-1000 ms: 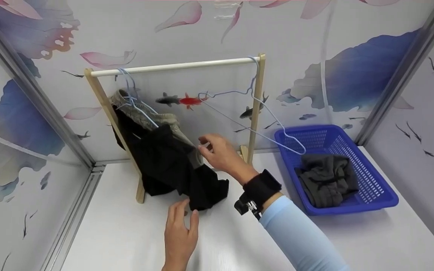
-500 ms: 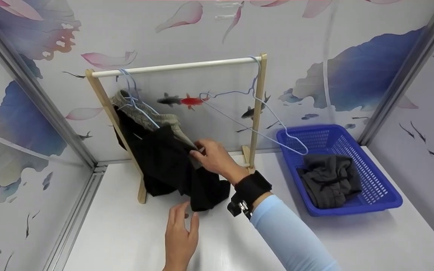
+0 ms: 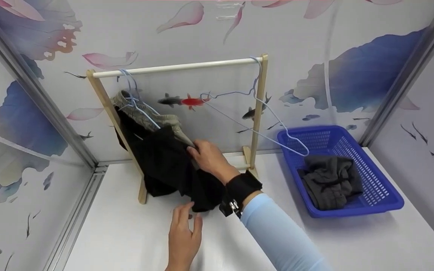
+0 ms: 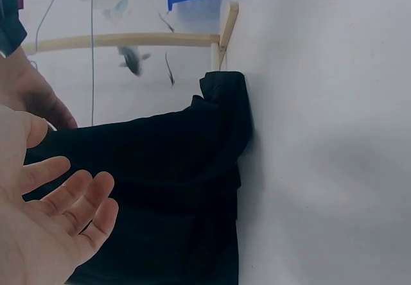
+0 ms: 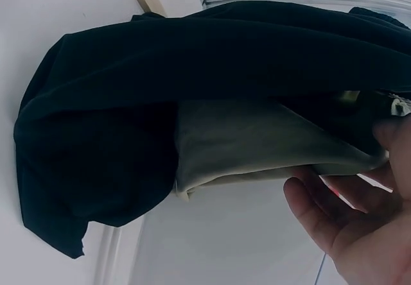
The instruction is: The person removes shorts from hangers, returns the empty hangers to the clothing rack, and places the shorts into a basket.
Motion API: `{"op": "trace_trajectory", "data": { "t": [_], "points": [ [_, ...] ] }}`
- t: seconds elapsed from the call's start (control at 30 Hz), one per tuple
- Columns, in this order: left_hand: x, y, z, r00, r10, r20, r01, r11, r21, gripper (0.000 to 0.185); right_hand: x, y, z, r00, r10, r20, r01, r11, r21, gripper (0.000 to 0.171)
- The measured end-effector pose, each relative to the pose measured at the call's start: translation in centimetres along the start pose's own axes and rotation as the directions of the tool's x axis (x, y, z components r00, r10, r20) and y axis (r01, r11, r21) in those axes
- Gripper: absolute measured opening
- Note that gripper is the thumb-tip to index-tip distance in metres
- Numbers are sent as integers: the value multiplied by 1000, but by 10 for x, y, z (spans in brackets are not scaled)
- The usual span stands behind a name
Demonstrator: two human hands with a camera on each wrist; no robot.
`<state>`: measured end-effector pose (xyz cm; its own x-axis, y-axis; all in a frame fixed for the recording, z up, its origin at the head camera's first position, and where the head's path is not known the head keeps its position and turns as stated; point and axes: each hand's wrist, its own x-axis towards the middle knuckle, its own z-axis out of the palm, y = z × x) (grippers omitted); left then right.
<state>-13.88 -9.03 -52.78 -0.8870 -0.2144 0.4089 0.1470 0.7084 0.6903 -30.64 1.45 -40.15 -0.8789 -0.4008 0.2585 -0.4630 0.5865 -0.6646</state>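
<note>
I am straightening a black garment (image 3: 168, 165) hanging from a blue wire hanger (image 3: 138, 103) at the left end of the wooden rack (image 3: 256, 113), its hem brushing the white bench (image 3: 126, 233). My right hand (image 3: 209, 158) is pinching the grey-lined edge, fingers clamped on cloth; my left hand (image 3: 183, 237) is hovering below the hem, fingers apart. Next, I judge, the left is needing a hold on the hem.

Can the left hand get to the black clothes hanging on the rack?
Probably yes. The left hand is open on the table just below the hem of the black clothes, with nothing between them; the right hand grips the cloth higher up.
</note>
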Motion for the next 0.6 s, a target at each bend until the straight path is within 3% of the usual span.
{"op": "trace_trajectory", "data": {
  "t": [0.2, 0.6],
  "points": [
    [2, 1, -1, 999, 37, -11, -37, 999, 9, 29, 4, -2, 2, 1000, 23, -10, -23, 1000, -2, 32],
    [1, 2, -3, 1000, 15, -8, -15, 1000, 17, 29, 9, -1, 9, 999, 21, -37, -17, 995, 100, 31]
  ]
}}
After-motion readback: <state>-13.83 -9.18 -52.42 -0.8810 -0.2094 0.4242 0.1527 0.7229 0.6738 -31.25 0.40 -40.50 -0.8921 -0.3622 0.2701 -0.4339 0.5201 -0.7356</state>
